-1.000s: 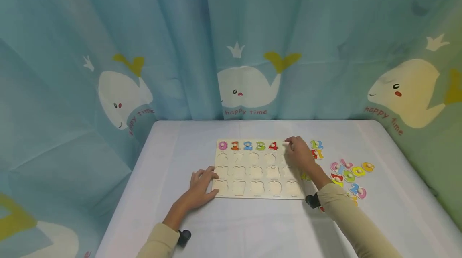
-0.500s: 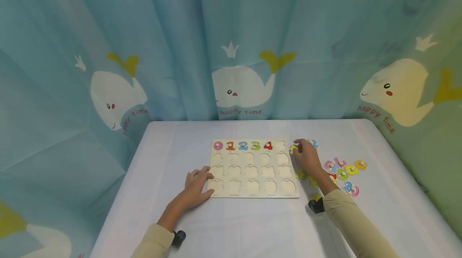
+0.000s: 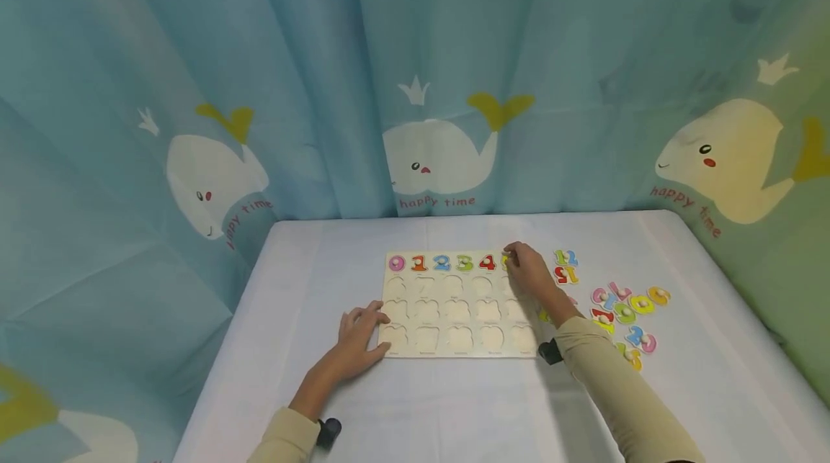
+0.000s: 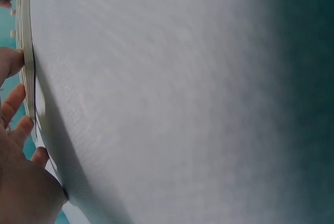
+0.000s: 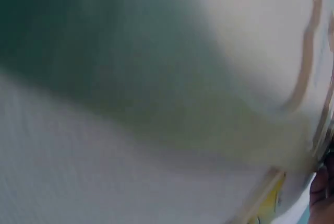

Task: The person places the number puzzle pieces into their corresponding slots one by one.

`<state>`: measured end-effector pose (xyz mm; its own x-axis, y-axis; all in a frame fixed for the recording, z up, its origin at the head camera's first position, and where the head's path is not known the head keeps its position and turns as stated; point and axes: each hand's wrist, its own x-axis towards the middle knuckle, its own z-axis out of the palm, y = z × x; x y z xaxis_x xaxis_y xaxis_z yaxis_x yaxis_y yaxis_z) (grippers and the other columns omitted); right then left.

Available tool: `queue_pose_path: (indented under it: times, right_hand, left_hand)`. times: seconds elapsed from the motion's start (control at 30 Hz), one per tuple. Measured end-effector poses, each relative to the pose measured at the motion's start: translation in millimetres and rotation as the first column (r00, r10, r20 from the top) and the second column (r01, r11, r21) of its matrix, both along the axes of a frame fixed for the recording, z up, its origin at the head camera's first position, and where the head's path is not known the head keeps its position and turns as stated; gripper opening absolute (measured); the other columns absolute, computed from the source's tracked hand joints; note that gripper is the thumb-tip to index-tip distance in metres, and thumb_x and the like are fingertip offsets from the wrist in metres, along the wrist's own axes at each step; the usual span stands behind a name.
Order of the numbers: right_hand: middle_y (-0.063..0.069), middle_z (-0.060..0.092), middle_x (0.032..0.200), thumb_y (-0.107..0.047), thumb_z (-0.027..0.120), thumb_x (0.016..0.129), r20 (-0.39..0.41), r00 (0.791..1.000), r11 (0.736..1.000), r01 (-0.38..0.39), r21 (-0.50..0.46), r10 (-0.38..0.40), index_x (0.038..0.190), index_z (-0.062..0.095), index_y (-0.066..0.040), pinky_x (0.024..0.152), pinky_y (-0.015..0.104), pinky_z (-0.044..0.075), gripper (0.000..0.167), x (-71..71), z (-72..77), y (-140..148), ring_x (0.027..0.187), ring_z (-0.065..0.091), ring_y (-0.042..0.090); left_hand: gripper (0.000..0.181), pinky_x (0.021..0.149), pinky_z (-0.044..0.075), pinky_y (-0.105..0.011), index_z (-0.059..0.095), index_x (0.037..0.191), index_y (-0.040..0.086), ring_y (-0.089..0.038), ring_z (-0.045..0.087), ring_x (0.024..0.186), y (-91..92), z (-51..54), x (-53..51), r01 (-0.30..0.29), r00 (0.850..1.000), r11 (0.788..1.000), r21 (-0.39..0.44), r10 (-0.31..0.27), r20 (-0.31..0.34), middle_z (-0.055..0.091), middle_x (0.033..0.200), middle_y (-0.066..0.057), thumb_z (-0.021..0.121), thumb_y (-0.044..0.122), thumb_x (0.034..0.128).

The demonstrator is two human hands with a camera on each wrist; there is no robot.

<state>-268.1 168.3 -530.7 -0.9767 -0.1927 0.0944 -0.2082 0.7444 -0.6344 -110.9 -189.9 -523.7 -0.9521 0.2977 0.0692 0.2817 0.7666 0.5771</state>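
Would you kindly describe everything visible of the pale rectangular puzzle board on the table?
The pale, wood-looking puzzle board lies flat on the white-covered table. Cut-out recesses form four rows, with print too small to read. The top row holds knobbed number pieces: pink 0, orange 1, blue 2, green 3 and red 4. At its right end, the right hand holds a mostly hidden yellow piece; whether it is seated is unclear. The left hand touches the left edge.

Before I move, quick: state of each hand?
Left hand: open, touching the left edge of the pale wooden number board.
Right hand: closed, pinching a yellow number piece at the board's top row.
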Motion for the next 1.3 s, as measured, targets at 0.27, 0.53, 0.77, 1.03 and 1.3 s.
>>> queue_pose_path:
  times: [0.27,0.53,0.77,1.03,1.3]
  right_hand:
    - [0.019,0.055,0.113,-0.006,0.054,0.094,0.006,1.000,0.996,0.004,-0.092,-0.003,0.127,0.048,0.003,0.084,0.045,0.046,0.034,2.2,-0.7,3,0.101,0.055,0.032]
    - [0.022,0.060,0.108,-0.008,0.057,0.093,0.021,1.000,1.000,-0.001,-0.007,0.001,0.118,0.056,0.005,0.071,0.044,0.050,0.028,34.6,28.2,50,0.094,0.058,0.036]
    - [0.032,0.045,0.120,-0.010,0.058,0.090,0.263,0.961,0.989,0.050,0.137,-0.085,0.127,0.048,0.007,0.082,0.055,0.046,0.042,67.7,30.6,133,0.107,0.045,0.046]
    - [0.032,0.053,0.112,-0.002,0.055,0.091,0.254,0.962,0.993,0.079,0.092,-0.100,0.123,0.048,0.012,0.050,0.032,0.048,0.036,96.8,18.4,172,0.086,0.054,0.033]
    - [0.030,0.045,0.112,0.000,0.045,0.091,0.084,0.955,0.958,0.281,0.063,-0.286,0.128,0.041,0.013,0.074,0.050,0.045,0.039,106.3,9.8,189,0.095,0.049,0.043]
  left_hand:
    - [0.034,0.103,0.004,-0.065,0.053,0.114,0.011,-0.036,0.031,0.123,-2.2,2.7,-2.9,-0.019,1.000,1.000,0.006,0.019,0.020,0.036,0.143,-0.014,0.067,0.018,0.0841]
    - [0.033,0.102,0.005,-0.065,0.054,0.112,0.012,-0.034,0.033,0.121,-10.7,1.9,-3.5,-0.031,0.999,0.999,-0.025,0.032,0.015,0.039,0.141,-0.013,0.068,0.018,0.0826]
    - [0.034,0.098,0.007,-0.070,0.054,0.109,0.008,-0.039,0.034,0.117,-11.9,4.4,-1.6,0.003,0.999,1.000,0.010,-0.002,-0.046,0.041,0.137,-0.019,0.069,0.014,0.0795]
    - [0.033,0.100,0.005,-0.068,0.054,0.112,0.009,-0.038,0.034,0.119,-8.2,4.7,-2.4,0.002,1.000,1.000,-0.012,-0.003,-0.009,0.039,0.140,-0.018,0.067,0.015,0.0823]
    - [0.032,0.101,0.004,-0.067,0.053,0.112,0.011,-0.038,0.032,0.122,-1.1,0.5,-3.0,0.016,0.999,1.000,-0.001,-0.016,0.031,0.037,0.142,-0.016,0.067,0.016,0.0839]
